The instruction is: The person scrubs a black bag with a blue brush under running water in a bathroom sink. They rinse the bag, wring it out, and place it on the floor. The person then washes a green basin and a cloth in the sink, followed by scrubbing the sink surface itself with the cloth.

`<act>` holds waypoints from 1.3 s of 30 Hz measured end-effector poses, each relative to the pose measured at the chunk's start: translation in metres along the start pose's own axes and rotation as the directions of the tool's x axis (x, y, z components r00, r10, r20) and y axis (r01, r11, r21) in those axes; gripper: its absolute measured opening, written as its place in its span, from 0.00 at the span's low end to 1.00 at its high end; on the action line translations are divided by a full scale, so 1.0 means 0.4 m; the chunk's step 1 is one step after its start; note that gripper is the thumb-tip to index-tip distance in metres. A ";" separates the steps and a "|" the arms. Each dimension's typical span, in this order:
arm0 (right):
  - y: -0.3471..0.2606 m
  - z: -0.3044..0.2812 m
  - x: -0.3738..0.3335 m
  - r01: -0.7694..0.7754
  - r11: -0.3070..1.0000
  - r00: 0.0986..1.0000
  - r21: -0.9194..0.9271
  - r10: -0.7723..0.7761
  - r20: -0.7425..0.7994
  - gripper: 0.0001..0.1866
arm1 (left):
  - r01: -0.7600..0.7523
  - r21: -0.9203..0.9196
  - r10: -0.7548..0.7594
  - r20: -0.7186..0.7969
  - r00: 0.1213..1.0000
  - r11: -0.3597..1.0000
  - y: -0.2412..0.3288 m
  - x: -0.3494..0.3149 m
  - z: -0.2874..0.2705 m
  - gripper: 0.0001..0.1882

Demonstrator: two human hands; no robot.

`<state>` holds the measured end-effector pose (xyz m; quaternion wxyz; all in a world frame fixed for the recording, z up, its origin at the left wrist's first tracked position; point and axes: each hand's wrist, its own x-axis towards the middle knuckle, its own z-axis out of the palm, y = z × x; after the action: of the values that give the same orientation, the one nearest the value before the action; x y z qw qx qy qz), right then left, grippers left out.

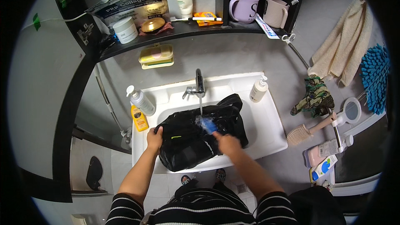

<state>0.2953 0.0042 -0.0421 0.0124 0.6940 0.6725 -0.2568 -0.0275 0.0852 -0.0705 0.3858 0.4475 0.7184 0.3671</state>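
Note:
A wet black bag (187, 141), probably a backpack, lies across the white sink (266, 137) and hangs over its front rim. Water runs from the chrome faucet (200, 84) onto the bag. My left hand (155, 138) grips the bag's left edge, fingers closed on the fabric. In my right hand (228, 143) is a blue scrubbing brush (207, 125), pressed to the bag's top under the stream. The brush and right hand are blurred by motion, and the brush's bristles cannot be made out.
At the sink's left corner stand a pump bottle (143, 101) and a yellow bottle (139, 118); another pump bottle (258, 89) stands at the right corner. Above is a black shelf (183, 32) with mugs and tubes. A hairbrush (310, 130) and towel (342, 43) hang on the right.

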 end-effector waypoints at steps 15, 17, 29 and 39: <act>0.022 0.086 -0.012 0.056 0.978 0.962 0.200 0.001 -0.273 0.22 | -0.102 -0.192 0.141 0.202 0.969 0.976 0.172 0.019 0.001 0.38; 0.012 0.065 -0.062 0.095 0.975 0.953 0.200 -0.031 -0.301 0.20 | -0.091 -0.144 0.114 0.158 0.981 0.985 0.118 -0.021 -0.030 0.52; -0.124 0.037 0.043 0.176 0.977 0.942 0.122 -0.132 -0.307 0.24 | -0.007 -0.216 0.068 0.279 0.958 0.976 0.055 -0.118 -0.031 0.23; -0.116 0.035 0.094 0.275 0.961 0.906 0.035 -0.247 -0.343 0.26 | -0.010 -0.231 0.087 0.326 0.941 0.973 0.065 -0.125 -0.033 0.18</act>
<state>0.2457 0.0383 -0.0531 -0.1653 0.6310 0.7405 -0.1616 -0.0147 0.0450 -0.0309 0.5411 0.4743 0.5848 0.3746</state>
